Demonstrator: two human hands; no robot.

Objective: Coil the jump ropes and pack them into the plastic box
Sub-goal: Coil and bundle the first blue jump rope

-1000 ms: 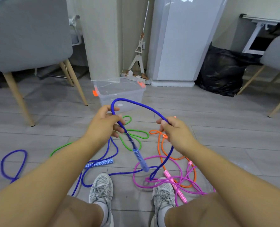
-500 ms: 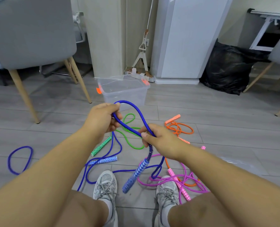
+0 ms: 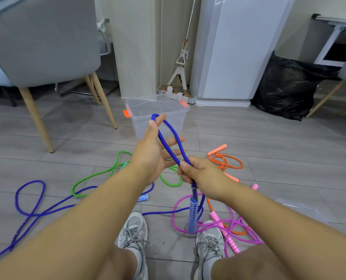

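Now R hand (image 3: 200,173) grips blue rope (image 3: 167,146); L hand (image 3: 150,156) fingers splayed, loop draped.

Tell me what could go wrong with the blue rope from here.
The blue rope only loops over straight fingers of the left hand; it may slip off. Its tail crosses the green rope, so pulling may drag that along. The blue handle hangs by the pink rope and might snag.

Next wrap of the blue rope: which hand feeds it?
Right, probably. The right hand grips both strands of the blue rope just above its handle, where slack trails to the floor. The left hand is open, only carrying the loop on its straight fingers.
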